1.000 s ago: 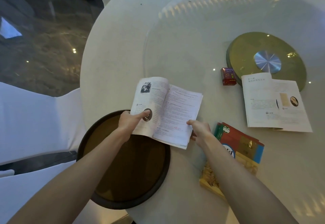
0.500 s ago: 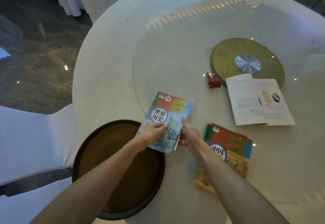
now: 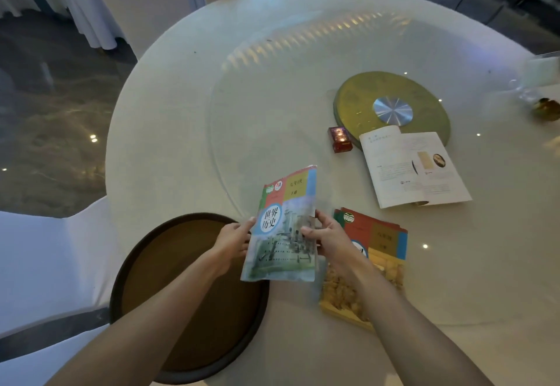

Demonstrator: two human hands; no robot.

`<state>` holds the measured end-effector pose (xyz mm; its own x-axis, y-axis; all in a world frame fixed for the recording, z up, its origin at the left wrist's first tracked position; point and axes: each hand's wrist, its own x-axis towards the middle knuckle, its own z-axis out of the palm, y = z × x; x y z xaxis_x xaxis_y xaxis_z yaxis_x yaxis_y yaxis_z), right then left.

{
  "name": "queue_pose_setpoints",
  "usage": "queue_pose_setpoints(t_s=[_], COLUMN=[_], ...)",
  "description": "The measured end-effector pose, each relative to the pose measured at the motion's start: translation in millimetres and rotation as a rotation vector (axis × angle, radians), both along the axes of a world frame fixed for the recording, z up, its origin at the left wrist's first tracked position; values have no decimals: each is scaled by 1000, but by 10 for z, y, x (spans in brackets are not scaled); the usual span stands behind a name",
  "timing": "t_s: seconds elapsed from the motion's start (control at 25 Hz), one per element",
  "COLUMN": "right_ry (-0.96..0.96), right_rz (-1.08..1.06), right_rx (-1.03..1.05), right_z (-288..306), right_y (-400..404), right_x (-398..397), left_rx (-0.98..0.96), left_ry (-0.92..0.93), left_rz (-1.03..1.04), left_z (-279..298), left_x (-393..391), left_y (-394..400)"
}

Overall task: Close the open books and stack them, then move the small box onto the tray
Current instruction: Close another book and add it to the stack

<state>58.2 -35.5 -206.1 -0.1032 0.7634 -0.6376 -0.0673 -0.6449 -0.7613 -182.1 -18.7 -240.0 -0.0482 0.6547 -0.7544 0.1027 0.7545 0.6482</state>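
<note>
Near the table's front edge, both hands, left and right, are gripping the history textbook, now closed, beside 1 stacked book; 1 open book is remaining.

Closed book held, open book, red box, tray

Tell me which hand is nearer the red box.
Right. The right hand grips the closed book's right edge, below the red box; the left hand holds the opposite edge, farther away.
</note>
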Motion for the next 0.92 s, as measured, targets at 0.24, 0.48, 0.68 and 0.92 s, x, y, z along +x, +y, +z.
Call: queue_pose_setpoints(t_s=[0.24, 0.48, 0.68, 0.92], right_ry=[-145, -263, -279, -439], right_rz=[-43, -246, -285, -333], right_rx=[-8, -83, -67, -149], right_z=[51, -69, -212, -302], right_y=[-421, -820, -917, -876], right_x=[511, 770, 1135, 1419], left_rx=[-55, 51, 146, 178], left_ry=[-370, -451, -261, 48], left_rz=[146, 107, -81, -116], left_z=[-17, 36, 26, -96], left_x=[551, 1246, 1600, 1990], left_y=[-191, -318, -381, -370])
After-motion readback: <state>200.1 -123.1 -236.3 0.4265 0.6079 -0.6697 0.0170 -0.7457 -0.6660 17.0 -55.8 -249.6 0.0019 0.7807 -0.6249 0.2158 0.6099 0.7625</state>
